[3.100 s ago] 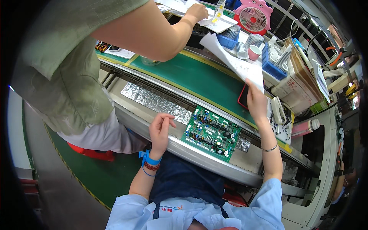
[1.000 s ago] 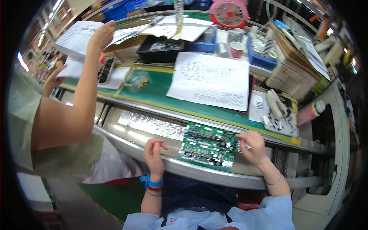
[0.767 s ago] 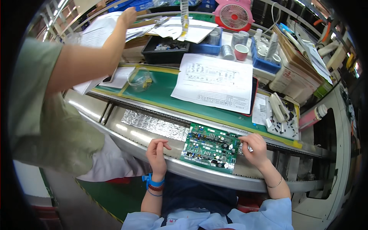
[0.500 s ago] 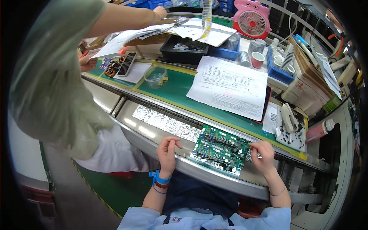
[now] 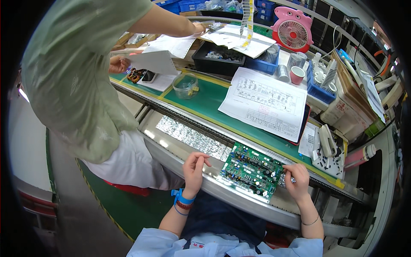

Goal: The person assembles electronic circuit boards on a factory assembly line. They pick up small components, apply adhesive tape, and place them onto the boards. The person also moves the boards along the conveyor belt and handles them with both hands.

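A green circuit board (image 5: 250, 171), dense with small parts, lies on the metal conveyor rail in front of me. My left hand (image 5: 195, 172) hovers just off its left side, fingers curled in and thumb close to them; nothing shows in it. At the opposite side, my right hand (image 5: 296, 180) has its fingertips pinched together at the board's right edge. Whether they grip the edge or a small part is hidden. A strip of crinkled silver foil (image 5: 188, 133) runs along the rail to the board's left.
Beyond lies a printed diagram sheet (image 5: 265, 103) on the green bench, near a clear round tub (image 5: 185, 86). A white tray (image 5: 329, 156) of small black parts sits right. A pink fan (image 5: 292, 32) stands behind. At left, a co-worker (image 5: 85, 94) reaches across the bench.
The whole view has shifted slightly, moving the scene rightward in the picture. The co-worker's near hand has brought a paper over the phone. My hands keep about the same places beside the board.
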A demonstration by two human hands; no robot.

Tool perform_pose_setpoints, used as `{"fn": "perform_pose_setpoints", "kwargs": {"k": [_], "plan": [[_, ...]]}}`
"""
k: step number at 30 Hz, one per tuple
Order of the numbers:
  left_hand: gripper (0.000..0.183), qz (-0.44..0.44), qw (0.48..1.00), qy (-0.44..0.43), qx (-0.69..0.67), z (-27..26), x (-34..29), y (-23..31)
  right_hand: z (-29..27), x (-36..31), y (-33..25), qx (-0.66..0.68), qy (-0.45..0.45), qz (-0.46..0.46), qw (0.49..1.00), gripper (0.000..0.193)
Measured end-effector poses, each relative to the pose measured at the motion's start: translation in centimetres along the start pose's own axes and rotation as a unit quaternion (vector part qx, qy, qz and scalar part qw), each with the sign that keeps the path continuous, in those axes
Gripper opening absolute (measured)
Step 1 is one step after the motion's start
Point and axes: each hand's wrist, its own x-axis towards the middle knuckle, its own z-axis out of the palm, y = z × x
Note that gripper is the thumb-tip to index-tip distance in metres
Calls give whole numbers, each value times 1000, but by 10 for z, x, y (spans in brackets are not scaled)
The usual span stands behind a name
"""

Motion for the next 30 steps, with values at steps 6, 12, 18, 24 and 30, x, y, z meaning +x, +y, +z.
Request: {"fn": "perform_pose_setpoints", "kwargs": {"k": [6, 12, 18, 24, 30], "plan": [[17, 11, 1000, -23, 6, -3, 0, -3, 0, 0, 1, 2, -2, -1, 1000, 19], [17, 20, 1000, -23, 3, -3, 1, -3, 0, -2, 1, 0, -12, 8, 1000, 18], [17, 18, 999, -27, 3, -5, 2, -2, 1, -1, -1, -1, -5, 10, 1000, 18], [17, 20, 1000, -21, 12, -5, 0, 0, -1, -3, 1, 5, -10, 2, 1000, 20], [18, 16, 999, -5, 28, -4, 3, -2, 2, -2, 5, -4, -20, -5, 1000, 22]]}}
